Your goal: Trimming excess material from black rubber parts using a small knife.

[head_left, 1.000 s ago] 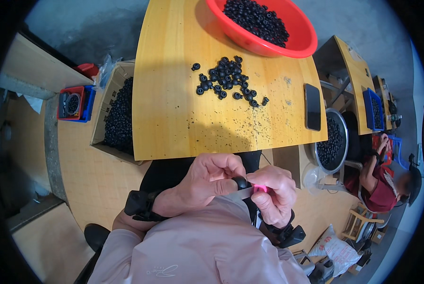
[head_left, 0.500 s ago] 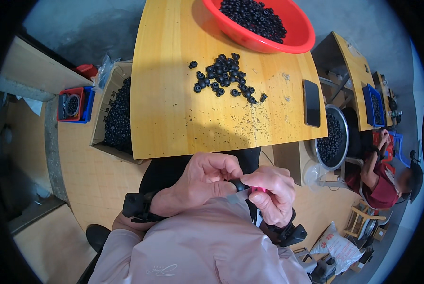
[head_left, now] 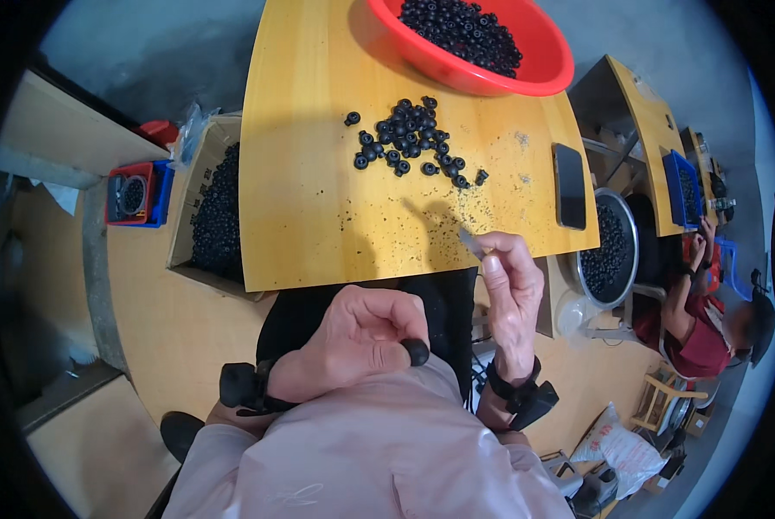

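Tabletop [head_left: 301,208] open down its left side, blocked mid-way and far right.
The left strip offers a wide lane from near edge to far, and a narrower one runs between the heap of black pieces [head_left: 409,138] and the phone [head_left: 569,186]; only low crumbs [head_left: 443,229] lie across the front. The red basin [head_left: 539,56] walls off the far right, close behind the heap. A thin blade [head_left: 471,244] juts from the right hand [head_left: 513,290] toward the tabletop; between it and the left hand [head_left: 357,333] is a gap. The cardboard box [head_left: 201,182] crowds the left edge, the metal bowl [head_left: 633,251] the right.
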Demonstrator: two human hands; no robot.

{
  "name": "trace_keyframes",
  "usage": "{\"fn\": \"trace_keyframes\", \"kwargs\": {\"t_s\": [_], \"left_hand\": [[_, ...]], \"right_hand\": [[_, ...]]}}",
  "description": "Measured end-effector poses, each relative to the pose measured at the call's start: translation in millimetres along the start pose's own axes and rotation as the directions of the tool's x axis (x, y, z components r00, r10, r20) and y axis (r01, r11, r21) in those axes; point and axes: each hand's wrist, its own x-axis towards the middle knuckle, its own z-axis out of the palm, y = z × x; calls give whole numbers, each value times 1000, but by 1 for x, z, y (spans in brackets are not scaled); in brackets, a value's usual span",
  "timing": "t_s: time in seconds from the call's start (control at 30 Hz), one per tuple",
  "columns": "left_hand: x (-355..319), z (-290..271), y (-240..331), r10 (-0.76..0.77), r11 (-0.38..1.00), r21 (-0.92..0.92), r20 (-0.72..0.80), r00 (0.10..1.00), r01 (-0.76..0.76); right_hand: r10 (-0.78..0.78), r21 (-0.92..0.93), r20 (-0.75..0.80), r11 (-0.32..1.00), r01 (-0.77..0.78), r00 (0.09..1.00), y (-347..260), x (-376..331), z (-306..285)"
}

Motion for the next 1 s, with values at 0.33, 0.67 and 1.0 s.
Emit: {"fn": "trace_keyframes", "kwargs": {"t_s": [0.33,0.67,1.0], "left_hand": [[2,-4,-9,-1,1000,7,11,1000,1],[-6,-4,-14,-99,994,-58,-45,994,96],[-31,-32,11,214,977,24,-193,958,-213]], "right_hand": [[-231,559,347,829,-3,909,-35,-14,0],[-250,316,446,942,110,860,-56,-12,12],[17,165,91,986,-32,996,-3,8,43]]}}
